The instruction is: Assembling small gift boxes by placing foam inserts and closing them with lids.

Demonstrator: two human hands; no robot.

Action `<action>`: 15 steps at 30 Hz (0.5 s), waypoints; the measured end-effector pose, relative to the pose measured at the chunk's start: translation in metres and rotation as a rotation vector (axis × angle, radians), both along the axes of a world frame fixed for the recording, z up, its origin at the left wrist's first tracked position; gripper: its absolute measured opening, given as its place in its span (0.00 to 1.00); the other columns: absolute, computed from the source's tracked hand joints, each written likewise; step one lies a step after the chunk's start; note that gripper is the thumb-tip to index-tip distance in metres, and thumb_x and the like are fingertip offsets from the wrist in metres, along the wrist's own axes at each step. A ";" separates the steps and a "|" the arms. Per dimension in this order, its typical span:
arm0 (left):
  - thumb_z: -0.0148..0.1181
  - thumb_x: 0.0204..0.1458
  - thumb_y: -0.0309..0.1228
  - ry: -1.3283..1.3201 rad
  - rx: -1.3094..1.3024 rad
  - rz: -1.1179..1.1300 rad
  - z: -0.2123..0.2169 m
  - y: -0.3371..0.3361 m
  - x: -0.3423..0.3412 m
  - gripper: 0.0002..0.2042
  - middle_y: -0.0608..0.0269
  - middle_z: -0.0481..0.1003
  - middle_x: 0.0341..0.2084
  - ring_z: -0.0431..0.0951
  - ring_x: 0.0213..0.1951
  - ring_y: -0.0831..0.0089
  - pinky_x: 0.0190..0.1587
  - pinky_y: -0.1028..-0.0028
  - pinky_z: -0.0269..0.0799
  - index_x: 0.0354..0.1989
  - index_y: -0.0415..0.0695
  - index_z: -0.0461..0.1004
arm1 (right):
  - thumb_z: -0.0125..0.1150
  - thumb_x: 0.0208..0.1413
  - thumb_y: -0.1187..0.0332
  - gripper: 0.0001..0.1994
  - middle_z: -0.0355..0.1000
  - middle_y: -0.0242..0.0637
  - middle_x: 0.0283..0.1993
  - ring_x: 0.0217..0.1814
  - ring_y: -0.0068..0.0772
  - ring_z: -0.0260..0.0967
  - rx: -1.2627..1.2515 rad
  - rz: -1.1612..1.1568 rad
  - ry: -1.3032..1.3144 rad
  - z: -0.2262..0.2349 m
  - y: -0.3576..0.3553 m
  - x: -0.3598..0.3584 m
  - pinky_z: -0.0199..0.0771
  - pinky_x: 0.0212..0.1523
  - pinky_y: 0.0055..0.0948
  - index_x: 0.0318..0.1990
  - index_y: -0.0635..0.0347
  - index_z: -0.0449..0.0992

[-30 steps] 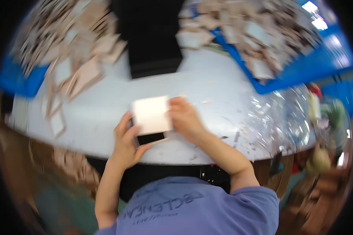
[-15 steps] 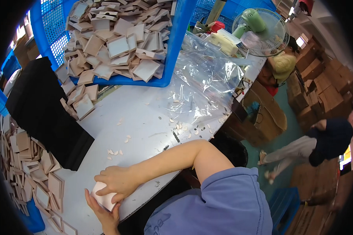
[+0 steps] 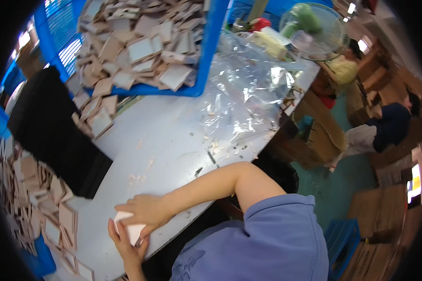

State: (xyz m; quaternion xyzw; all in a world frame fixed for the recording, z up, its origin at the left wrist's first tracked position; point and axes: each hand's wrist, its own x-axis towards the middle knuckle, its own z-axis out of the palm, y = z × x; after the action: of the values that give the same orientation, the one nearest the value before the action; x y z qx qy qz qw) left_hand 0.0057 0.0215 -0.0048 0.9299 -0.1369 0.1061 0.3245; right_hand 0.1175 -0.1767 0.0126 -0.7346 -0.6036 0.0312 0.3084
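Both hands are closed on a small pale pinkish-white square piece at the table's near edge, much like the flat framed pieces lying around. My left hand grips it from the near side, with fingers along its left edge and thumb at its lower right corner. Reaching across from the right, my right hand lies over the far side of the piece, with its thumb bent down along the right edge. The fingers hide part of the piece. Small pale crescent scraps lie on the white table just beyond my hands.
A blue crate heaped with square pieces stands at the back. More pieces pile up at left beside a tall black block. Clear plastic bags, a fan, cartons and two people are to the right.
The view has shifted slightly. My left fingers now lie further over the square piece, still held by both hands. The dark-shirted person at right has moved farther back.
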 end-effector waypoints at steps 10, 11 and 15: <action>0.69 0.36 0.34 -0.186 0.006 0.456 -0.007 0.013 -0.066 0.39 0.42 0.52 0.59 0.58 0.58 0.48 0.55 0.56 0.60 0.59 0.38 0.59 | 0.56 0.49 0.44 0.41 0.46 0.50 0.68 0.70 0.48 0.42 -0.161 -0.218 -0.121 -0.018 -0.018 0.002 0.44 0.64 0.50 0.64 0.62 0.53; 0.68 0.39 0.35 -0.321 0.097 0.618 -0.015 0.027 -0.089 0.38 0.43 0.55 0.57 0.60 0.57 0.49 0.55 0.57 0.60 0.59 0.37 0.58 | 0.54 0.50 0.44 0.39 0.48 0.49 0.67 0.70 0.48 0.42 -0.173 -0.218 -0.143 -0.020 -0.014 0.007 0.44 0.64 0.50 0.63 0.62 0.55; 0.62 0.49 0.35 -0.455 -0.127 1.245 -0.051 0.059 -0.164 0.31 0.45 0.59 0.56 0.63 0.55 0.54 0.55 0.60 0.63 0.59 0.36 0.57 | 0.53 0.52 0.46 0.35 0.52 0.48 0.66 0.70 0.47 0.44 -0.232 -0.418 -0.199 -0.023 -0.030 0.046 0.45 0.64 0.51 0.61 0.62 0.58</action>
State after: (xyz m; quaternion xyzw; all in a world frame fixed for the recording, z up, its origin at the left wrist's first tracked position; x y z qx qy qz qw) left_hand -0.1580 0.0807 -0.0556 0.7688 0.3670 0.4753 0.2198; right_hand 0.1640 -0.2064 -0.0104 -0.8732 -0.4585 -0.0363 0.1611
